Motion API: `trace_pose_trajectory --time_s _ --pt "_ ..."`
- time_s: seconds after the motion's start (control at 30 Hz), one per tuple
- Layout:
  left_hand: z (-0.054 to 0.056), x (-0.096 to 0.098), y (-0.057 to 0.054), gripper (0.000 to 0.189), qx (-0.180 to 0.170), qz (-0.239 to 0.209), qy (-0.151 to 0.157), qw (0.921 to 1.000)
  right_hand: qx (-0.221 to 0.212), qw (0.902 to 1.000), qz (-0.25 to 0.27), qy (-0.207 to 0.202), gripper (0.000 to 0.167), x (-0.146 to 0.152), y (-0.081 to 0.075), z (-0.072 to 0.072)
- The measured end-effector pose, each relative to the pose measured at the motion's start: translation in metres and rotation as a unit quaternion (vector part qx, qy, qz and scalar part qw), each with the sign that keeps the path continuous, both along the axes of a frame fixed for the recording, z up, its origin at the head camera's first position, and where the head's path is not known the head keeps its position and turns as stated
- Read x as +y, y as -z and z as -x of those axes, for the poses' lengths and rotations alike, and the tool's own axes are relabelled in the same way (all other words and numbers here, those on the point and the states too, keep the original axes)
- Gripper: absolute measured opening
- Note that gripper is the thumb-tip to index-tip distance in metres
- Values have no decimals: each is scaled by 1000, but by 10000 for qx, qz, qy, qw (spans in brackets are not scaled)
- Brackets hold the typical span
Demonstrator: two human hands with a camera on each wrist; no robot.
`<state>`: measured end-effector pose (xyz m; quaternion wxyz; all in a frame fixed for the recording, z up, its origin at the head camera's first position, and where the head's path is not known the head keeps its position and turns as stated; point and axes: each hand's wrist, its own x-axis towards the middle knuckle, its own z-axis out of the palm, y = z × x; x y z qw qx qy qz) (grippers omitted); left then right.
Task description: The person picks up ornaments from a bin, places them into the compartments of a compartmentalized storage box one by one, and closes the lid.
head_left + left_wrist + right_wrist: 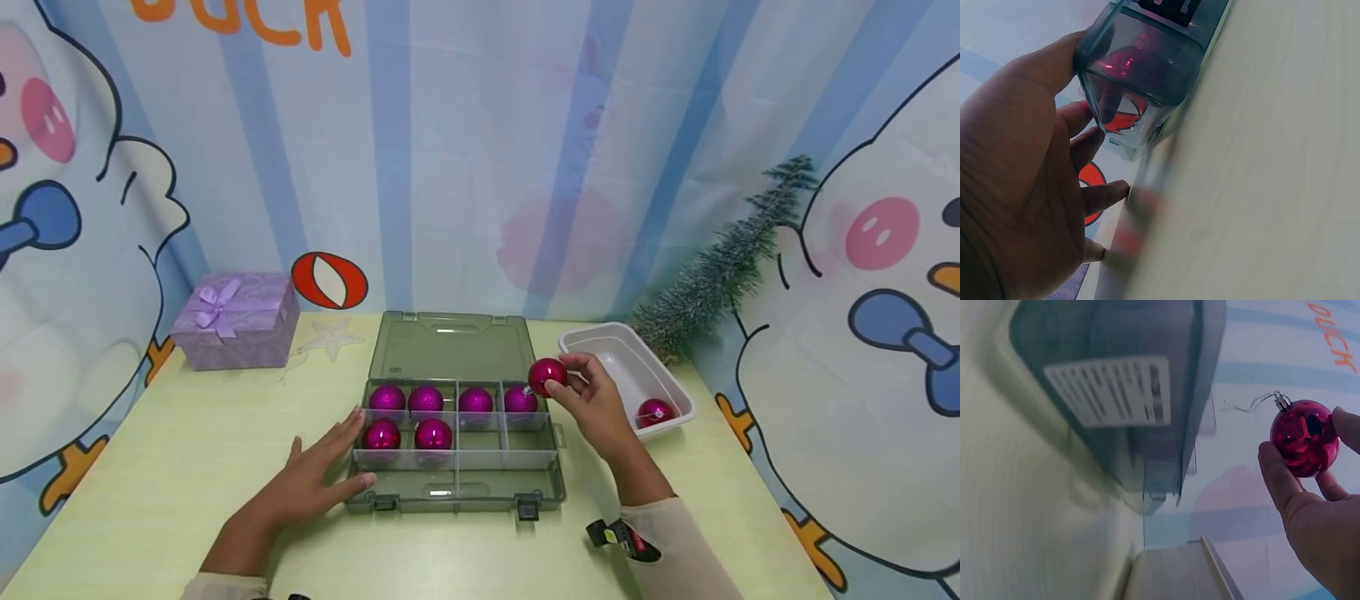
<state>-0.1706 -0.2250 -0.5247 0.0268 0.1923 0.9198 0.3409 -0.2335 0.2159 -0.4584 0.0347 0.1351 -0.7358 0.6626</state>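
My right hand point(596, 400) pinches a shiny magenta Christmas ball point(547, 377) between thumb and fingers, above the right back part of a divided plastic box point(506, 482). A silver cap and thin wire loop stick out from the ball point(1305, 437) in the right wrist view. Several glittery purple balls point(476, 402) fill the back row of compartments. Two shiny magenta balls point(433, 435) sit in the middle row at left. My left hand point(311, 475) rests against the box's left side, fingers extended along it and thumb over the front left corner.
A white plastic tub point(622, 358) right of the box holds another shiny ball point(656, 412). The box's lid point(450, 346) lies opened backward. A purple gift box point(238, 321) and a star ornament point(332, 339) stand at back left, a small frosted tree point(712, 279) at back right.
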Motion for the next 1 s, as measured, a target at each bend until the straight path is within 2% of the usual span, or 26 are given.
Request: trace_pose_trajectory --time_s 0.3,0.53,0.67,1.0 --pt "-2 1 -5 91 -16 -6 2 10000 177 9970 -599 -453 50 -17 3 -6" --pt "-1 1 -5 92 -42 52 -1 10000 525 9898 -1144 -664 57 -28 6 -9" --pt "-1 1 -5 92 -30 60 -1 10000 767 9837 -1429 -782 54 -34 6 -12" --pt "-1 0 -5 91 -3 28 -2 10000 777 9783 -1604 -1057 52 -49 14 -10"
